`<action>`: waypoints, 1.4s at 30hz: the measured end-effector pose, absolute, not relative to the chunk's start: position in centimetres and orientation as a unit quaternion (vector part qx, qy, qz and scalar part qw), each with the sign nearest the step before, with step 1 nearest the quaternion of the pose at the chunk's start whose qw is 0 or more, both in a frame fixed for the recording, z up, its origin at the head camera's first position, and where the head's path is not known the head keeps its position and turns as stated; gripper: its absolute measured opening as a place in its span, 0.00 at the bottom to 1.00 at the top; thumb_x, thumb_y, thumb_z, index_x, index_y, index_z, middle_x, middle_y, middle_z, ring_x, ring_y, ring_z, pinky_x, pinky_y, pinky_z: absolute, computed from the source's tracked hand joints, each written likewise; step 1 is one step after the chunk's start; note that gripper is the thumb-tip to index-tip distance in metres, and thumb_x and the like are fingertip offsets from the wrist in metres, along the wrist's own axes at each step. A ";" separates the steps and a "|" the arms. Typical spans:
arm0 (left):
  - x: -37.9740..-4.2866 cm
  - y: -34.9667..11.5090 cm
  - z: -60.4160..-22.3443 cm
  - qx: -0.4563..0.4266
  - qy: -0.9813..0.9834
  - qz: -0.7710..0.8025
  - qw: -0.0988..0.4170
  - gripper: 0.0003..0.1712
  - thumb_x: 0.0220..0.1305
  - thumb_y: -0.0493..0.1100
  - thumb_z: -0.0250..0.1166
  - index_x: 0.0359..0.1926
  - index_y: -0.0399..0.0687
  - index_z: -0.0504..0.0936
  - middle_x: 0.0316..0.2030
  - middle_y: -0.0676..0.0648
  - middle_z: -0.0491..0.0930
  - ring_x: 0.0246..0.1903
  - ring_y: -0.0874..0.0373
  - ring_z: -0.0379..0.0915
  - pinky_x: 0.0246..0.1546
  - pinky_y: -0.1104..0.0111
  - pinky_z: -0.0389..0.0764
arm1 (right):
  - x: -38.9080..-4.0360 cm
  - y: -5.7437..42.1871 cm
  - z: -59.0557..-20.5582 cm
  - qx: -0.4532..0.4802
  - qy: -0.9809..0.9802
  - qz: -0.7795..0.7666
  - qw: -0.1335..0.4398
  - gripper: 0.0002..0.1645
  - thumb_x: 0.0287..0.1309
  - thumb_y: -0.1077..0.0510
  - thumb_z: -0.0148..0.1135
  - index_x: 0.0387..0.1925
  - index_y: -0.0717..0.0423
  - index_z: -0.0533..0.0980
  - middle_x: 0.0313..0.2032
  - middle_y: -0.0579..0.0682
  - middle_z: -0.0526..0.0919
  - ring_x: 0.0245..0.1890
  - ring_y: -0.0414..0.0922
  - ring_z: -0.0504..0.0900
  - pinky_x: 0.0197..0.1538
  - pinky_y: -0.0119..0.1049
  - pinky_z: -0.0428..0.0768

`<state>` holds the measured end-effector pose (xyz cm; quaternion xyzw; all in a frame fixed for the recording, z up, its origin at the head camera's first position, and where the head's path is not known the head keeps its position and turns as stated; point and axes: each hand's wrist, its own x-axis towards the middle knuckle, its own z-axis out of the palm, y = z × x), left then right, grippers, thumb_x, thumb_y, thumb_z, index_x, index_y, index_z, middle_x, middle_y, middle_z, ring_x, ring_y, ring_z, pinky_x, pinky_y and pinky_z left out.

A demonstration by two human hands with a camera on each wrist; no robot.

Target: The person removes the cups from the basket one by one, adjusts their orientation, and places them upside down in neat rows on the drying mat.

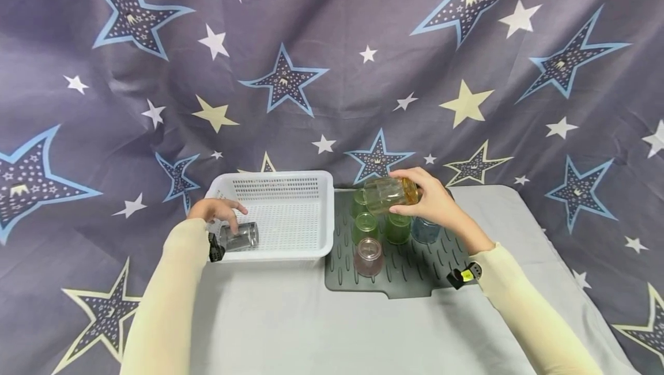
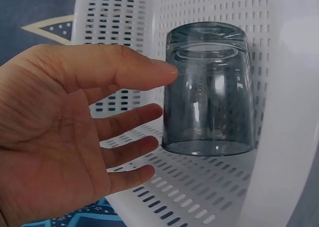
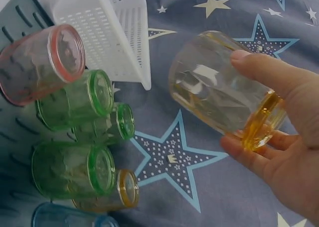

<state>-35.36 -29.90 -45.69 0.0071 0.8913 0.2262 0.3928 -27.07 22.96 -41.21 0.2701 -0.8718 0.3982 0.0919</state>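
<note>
Inside the white basket (image 1: 325,219), my left hand (image 1: 215,211) reaches toward a clear grey drinking glass (image 2: 209,102). Its fingers are spread and gently bent, with the thumb tip right at the glass's side in the left wrist view. My right hand (image 1: 433,199) grips a clear amber drinking glass (image 3: 214,82) by its thick base, thumb on one side and fingers on the other. This glass is tipped sideways above the drying mat (image 1: 410,283), its mouth pointing left. Below it stand green glasses (image 1: 365,227), upside down.
Also upside down on the mat are a pink glass (image 1: 368,260) at the front, a blue glass (image 1: 425,231) at the right and another amber glass (image 3: 127,188), hidden in the head view. The basket adjoins the mat's left edge. A star-patterned cloth (image 1: 290,133) hangs behind.
</note>
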 end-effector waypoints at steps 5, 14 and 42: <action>-35.2 -30.5 -46.3 -0.021 0.872 0.252 0.420 0.51 0.47 0.33 0.68 0.75 0.43 0.61 0.78 0.28 0.42 0.75 0.30 0.45 0.71 0.37 0.61 | -27.2 23.6 -41.3 0.285 -0.881 0.368 0.089 0.42 0.43 0.57 0.84 0.63 0.52 0.77 0.54 0.55 0.79 0.48 0.48 0.76 0.45 0.47 0.78; -35.1 -30.8 -47.1 -0.037 0.860 0.262 0.435 0.49 0.52 0.25 0.66 0.76 0.39 0.59 0.75 0.24 0.48 0.74 0.29 0.51 0.72 0.41 0.62 | -27.2 24.3 -41.0 0.292 -0.900 0.322 0.022 0.42 0.43 0.56 0.84 0.63 0.50 0.77 0.53 0.55 0.79 0.48 0.48 0.77 0.48 0.47 0.78; -35.4 -30.1 -48.3 -0.028 0.887 0.246 0.389 0.42 0.52 0.33 0.71 0.69 0.36 0.67 0.63 0.32 0.70 0.57 0.44 0.69 0.64 0.45 0.73 | -26.7 24.3 -41.9 0.309 -0.926 0.185 -0.116 0.40 0.42 0.57 0.83 0.60 0.55 0.78 0.56 0.61 0.79 0.54 0.58 0.79 0.56 0.56 0.80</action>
